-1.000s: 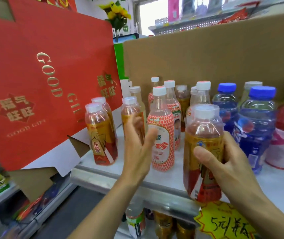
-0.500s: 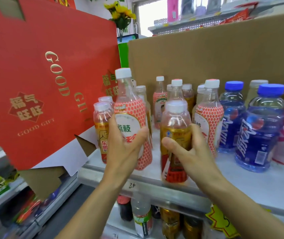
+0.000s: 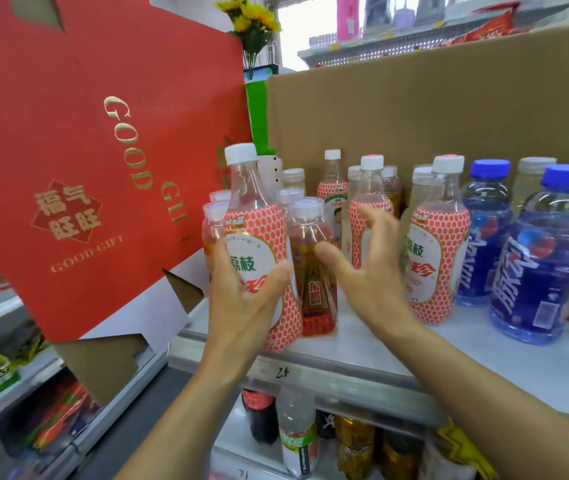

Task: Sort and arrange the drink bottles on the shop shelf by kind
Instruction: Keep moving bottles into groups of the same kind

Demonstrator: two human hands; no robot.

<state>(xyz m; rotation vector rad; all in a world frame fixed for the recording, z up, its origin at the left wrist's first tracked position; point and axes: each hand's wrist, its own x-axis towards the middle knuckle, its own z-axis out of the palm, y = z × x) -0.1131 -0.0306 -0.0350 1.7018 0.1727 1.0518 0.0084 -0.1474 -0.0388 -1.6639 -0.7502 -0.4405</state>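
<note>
Your left fingers, seen from the head view, curl with the thumb round a tall lychee bottle that has a white cap and a red honeycomb label, gripping it at the label. Your left hand holds it leaning slightly left at the front edge of the shelf; you cannot tell whether its base rests there. Your right hand is spread wide, its fingers straight and gripping nothing. Its thumb tip lies just in front of a shorter amber bottle, which stands upright on the shelf just beside the lychee bottle, on its right; whether the thumb touches it is unclear. Right of that hand stands another honeycomb-label bottle, and further right a large blue bottle. A cardboard box backs the shelf, and a red gift box leans at the left. Below, a clear bottle stands on a lower shelf.
</note>
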